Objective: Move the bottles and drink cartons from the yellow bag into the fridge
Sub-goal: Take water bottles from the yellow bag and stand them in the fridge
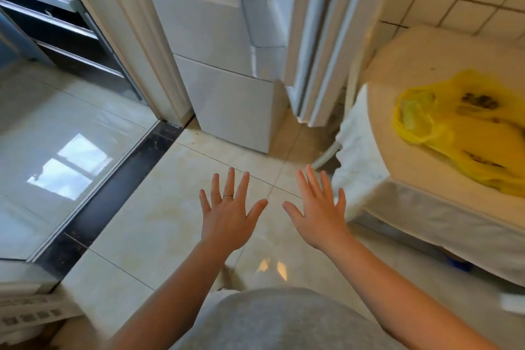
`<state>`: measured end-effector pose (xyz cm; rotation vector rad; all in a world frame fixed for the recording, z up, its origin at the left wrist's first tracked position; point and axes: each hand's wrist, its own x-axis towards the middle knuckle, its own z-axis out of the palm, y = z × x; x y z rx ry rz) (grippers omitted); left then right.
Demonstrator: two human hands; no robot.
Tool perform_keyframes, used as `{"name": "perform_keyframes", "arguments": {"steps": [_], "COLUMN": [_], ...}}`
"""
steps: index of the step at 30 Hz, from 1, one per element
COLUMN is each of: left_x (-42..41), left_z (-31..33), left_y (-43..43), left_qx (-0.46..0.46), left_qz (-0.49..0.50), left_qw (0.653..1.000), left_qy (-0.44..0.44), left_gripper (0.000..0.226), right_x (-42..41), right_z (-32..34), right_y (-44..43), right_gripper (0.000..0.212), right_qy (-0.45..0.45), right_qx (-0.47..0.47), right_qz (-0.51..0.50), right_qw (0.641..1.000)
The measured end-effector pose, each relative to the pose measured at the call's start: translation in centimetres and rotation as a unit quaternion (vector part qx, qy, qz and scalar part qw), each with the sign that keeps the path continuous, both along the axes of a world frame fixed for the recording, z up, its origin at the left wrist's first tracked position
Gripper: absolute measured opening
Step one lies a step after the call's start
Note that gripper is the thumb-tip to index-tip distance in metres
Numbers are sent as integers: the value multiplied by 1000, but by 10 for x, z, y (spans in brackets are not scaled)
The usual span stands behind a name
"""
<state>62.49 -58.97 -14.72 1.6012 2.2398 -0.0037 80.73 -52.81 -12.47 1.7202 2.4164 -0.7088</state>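
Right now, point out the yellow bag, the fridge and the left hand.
yellow bag [466,133]: head view, crumpled middle.
fridge [227,99]: head view, lower door front.
left hand [227,216]: head view, back of hand.

The yellow bag [466,133] at right is blurred and cut off by the right edge; its dark print is unreadable, and whatever it perhaps holds is hidden.

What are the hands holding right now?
Nothing. The left hand and right hand are both spread open in the air above the floor. The yellow bag lies untouched on the covered table.
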Motion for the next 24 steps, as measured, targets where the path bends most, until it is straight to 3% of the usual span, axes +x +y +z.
{"name": "perform_keyframes", "arguments": {"steps": [10,24], "left_x": [194,353], "left_z": [-2,-10], "left_y": [26,168], "left_qx": [1,15], "left_qz": [-74,-213], "left_qw": [997,976], "left_qy": [-4,-51], "left_gripper": [78,81], "right_x": [201,376], "right_z": [0,-7], "right_y": [-4,74], "right_gripper": [73,74], "right_qy": [17,-10], "right_qx": [18,39], "right_qz": [-89,-239], "right_qw": [996,970]}}
